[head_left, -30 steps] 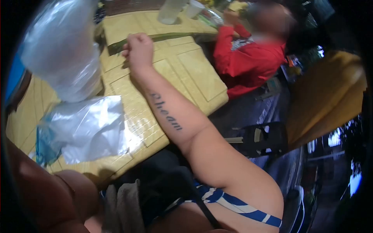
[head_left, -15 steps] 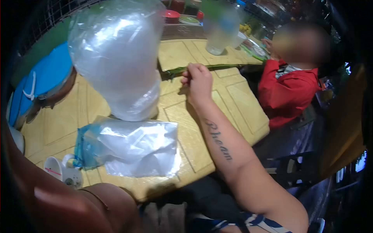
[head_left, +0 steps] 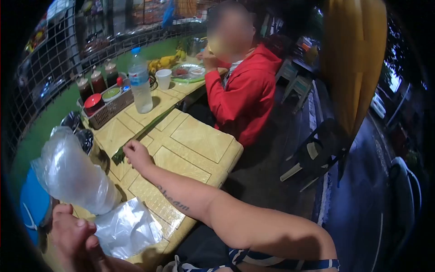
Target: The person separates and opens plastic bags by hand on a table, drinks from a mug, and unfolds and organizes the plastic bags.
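My right hand (head_left: 137, 156) reaches across the yellow table, its fingers curled together at the near end of a long green leaf-like strip (head_left: 147, 128) along the seam between two tabletops. Whether the fingers grip that strip cannot be made out. At the lower left, my left hand (head_left: 72, 233) is raised with its fingers loosely bent and apart, nothing visible in it. Just beyond it stands a tall bundle wrapped in clear plastic (head_left: 74, 170). Flat clear plastic bags (head_left: 129, 229) lie beside it, partly covered by my left hand.
A person in a red jacket (head_left: 247, 93) sits at the far table end. Near them are a water bottle (head_left: 140, 88), white cup (head_left: 163, 79), foil-like plate (head_left: 186, 71) and bananas (head_left: 162, 62). A condiment basket (head_left: 108, 111) lines the wall; a blue lid (head_left: 34, 199) is left.
My view has swung right and up, showing more of the far table and street. My left hand has come into view. My right hand stays by the green strip, fingers still curled.
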`<move>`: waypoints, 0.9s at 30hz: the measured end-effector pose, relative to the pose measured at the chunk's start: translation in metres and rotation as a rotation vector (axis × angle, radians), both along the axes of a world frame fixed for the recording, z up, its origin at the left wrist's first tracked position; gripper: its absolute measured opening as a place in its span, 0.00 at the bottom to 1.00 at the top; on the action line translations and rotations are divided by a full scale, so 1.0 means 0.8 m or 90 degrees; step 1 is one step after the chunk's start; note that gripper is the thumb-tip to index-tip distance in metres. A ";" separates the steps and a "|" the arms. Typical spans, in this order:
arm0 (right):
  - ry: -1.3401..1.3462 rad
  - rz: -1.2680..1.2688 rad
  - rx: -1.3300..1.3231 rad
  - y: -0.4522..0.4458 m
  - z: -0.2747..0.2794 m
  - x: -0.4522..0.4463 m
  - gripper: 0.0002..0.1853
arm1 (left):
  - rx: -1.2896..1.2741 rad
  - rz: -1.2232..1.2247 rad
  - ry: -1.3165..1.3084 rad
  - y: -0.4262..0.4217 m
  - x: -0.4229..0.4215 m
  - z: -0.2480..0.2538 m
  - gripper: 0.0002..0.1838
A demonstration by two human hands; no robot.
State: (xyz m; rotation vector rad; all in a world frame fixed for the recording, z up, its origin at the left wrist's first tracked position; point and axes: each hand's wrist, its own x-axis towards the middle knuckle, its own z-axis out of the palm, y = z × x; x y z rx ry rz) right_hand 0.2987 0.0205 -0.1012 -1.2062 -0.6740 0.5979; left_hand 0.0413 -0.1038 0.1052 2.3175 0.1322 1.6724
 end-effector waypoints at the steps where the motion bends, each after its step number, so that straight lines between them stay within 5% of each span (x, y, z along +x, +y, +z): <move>1: -0.042 0.002 -0.014 -0.003 0.002 -0.003 0.09 | 0.062 -0.005 0.014 -0.004 0.011 0.006 0.12; 4: -0.211 -0.014 -0.050 -0.014 0.007 -0.011 0.10 | 0.101 0.006 0.119 -0.008 0.021 0.015 0.11; 8: -0.190 0.043 -0.078 -0.022 0.012 -0.007 0.11 | 0.009 0.072 0.274 -0.030 0.042 0.021 0.13; 16: -0.144 0.038 -0.026 -0.017 0.007 -0.001 0.10 | -0.256 0.220 0.833 0.039 0.034 -0.100 0.18; 19: -0.124 0.046 -0.017 -0.014 0.003 0.000 0.09 | -0.340 0.188 0.846 0.057 0.029 -0.140 0.15; 23: -0.064 0.053 0.041 0.016 -0.021 0.004 0.06 | -0.260 0.178 0.716 0.074 0.019 -0.161 0.09; 27: 0.045 0.014 -0.010 0.005 0.002 0.015 0.06 | -0.322 0.138 0.603 0.075 0.013 -0.145 0.05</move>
